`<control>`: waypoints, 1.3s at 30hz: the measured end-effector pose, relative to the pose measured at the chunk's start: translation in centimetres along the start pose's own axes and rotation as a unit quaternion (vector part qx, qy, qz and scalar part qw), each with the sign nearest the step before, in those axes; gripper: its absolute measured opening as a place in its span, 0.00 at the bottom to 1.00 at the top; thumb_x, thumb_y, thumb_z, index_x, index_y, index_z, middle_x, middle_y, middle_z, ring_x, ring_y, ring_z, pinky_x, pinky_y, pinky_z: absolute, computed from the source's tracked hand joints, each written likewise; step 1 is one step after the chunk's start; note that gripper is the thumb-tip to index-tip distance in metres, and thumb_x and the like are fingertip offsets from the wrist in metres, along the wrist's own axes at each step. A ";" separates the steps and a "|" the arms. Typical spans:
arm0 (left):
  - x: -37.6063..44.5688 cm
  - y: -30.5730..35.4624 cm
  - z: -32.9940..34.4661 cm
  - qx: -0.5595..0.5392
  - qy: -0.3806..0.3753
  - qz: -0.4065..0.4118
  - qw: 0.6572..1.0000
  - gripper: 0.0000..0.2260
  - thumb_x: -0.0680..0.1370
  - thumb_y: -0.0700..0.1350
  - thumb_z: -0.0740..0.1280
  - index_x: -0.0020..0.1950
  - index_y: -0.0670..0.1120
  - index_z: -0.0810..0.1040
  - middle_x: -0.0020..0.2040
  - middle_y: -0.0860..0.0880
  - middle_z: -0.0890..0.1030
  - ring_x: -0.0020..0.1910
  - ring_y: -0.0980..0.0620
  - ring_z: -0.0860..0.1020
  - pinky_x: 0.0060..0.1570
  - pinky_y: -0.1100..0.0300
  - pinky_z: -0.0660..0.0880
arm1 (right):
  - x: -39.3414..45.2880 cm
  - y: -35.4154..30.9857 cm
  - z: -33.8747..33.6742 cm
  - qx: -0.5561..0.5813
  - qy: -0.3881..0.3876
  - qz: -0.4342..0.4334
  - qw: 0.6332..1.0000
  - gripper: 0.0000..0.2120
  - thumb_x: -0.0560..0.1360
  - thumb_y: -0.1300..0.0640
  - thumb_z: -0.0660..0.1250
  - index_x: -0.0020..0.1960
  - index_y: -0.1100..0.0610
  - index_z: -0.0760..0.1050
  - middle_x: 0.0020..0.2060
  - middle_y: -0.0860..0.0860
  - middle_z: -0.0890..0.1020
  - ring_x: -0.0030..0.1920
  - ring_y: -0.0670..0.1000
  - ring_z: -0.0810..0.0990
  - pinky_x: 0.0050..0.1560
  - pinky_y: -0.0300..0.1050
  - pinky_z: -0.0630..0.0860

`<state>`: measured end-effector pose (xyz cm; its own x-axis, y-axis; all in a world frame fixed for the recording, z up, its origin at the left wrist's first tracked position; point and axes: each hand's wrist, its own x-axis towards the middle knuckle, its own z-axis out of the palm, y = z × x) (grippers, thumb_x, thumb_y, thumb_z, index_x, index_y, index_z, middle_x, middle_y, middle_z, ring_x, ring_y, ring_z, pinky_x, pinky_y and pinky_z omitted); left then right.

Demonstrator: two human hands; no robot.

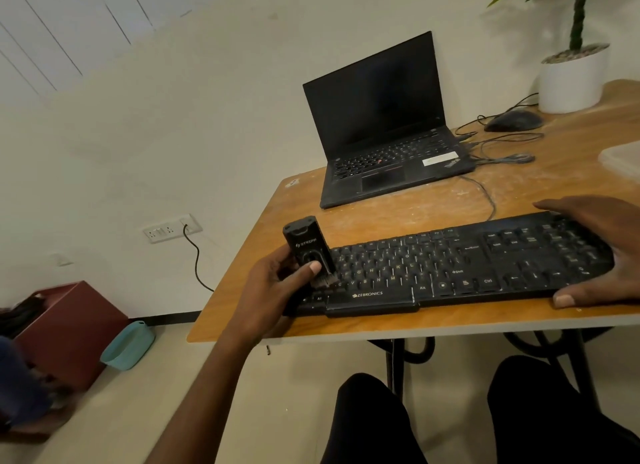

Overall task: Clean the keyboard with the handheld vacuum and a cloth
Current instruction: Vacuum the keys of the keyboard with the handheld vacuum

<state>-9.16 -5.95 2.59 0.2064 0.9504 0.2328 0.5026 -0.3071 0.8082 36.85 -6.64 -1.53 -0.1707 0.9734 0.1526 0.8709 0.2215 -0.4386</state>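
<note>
Left hand (pixel 277 283) grips handheld vacuum (pixel 308 250), brush end down on the keyboard (pixel 450 266) at its left end. Right hand (pixel 595 252) lies flat on the right end, fingers straight. Scuffed wooden worktop (pixel 433 203); past the hands, open laptop (pixel 384 124), mouse (pixel 512 120), potted plant (pixel 575 72). Left of left hand: wall socket (pixel 173 228), floor bins.

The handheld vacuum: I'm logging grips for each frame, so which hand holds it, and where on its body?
The left hand grips the handheld vacuum around its lower body, thumb on the front, brush end on the keyboard.
</note>
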 end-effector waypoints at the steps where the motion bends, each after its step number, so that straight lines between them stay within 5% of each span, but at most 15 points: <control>1: 1.1 -0.2 0.1 0.005 0.008 -0.004 1.000 0.13 0.81 0.47 0.70 0.65 0.46 0.80 0.56 0.50 0.87 0.55 0.50 0.86 0.52 0.58 0.82 | -0.1 0.1 0.0 0.001 0.001 0.001 1.000 0.61 0.46 0.16 0.72 0.72 0.23 0.48 0.73 0.46 0.69 0.70 0.54 0.70 0.69 0.63 0.70; 8: 6.6 -1.6 0.2 0.036 0.023 -0.019 0.999 0.14 0.82 0.49 0.70 0.66 0.45 0.80 0.56 0.49 0.87 0.54 0.53 0.85 0.62 0.49 0.80 | -0.1 0.0 -0.3 -0.007 -0.020 -0.001 1.000 0.60 0.47 0.15 0.70 0.71 0.22 0.43 0.75 0.46 0.66 0.72 0.53 0.67 0.72 0.60 0.68; 17: 4.9 -3.4 -3.6 0.057 0.055 -0.031 0.996 0.16 0.80 0.50 0.71 0.68 0.51 0.80 0.58 0.52 0.87 0.59 0.54 0.84 0.63 0.49 0.79 | -0.3 -0.6 -0.5 0.002 -0.022 -0.008 1.000 0.59 0.47 0.15 0.70 0.70 0.20 0.42 0.76 0.45 0.64 0.73 0.51 0.65 0.72 0.58 0.68; 25: 6.6 -0.3 1.2 0.042 -0.018 -0.005 0.999 0.13 0.83 0.50 0.69 0.66 0.48 0.80 0.56 0.49 0.86 0.55 0.52 0.85 0.57 0.55 0.80 | -0.4 -0.6 -0.6 0.004 -0.026 -0.001 1.000 0.59 0.47 0.15 0.70 0.71 0.21 0.43 0.75 0.45 0.65 0.74 0.52 0.65 0.72 0.61 0.68; 30: 6.8 0.6 2.6 0.053 -0.029 0.019 0.998 0.11 0.82 0.49 0.70 0.63 0.48 0.81 0.53 0.50 0.87 0.51 0.54 0.85 0.50 0.65 0.80 | -0.5 -0.8 -0.6 -0.001 -0.023 0.005 1.000 0.65 0.47 0.15 0.69 0.78 0.32 0.49 0.75 0.46 0.65 0.73 0.52 0.65 0.72 0.60 0.68; 39: 3.5 -1.8 -2.3 0.028 0.034 -0.028 0.999 0.12 0.82 0.47 0.70 0.66 0.51 0.81 0.58 0.51 0.87 0.58 0.53 0.85 0.63 0.48 0.79 | -0.2 -0.3 -0.5 -0.012 -0.020 -0.010 1.000 0.60 0.47 0.15 0.69 0.72 0.23 0.43 0.75 0.45 0.65 0.73 0.52 0.66 0.72 0.60 0.68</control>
<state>-11.28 -1.99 3.23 0.1193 0.9670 0.2252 0.5588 -0.2529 0.7898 36.87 -6.91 -0.99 -0.2058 0.9704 0.1260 0.8776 0.2400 -0.4150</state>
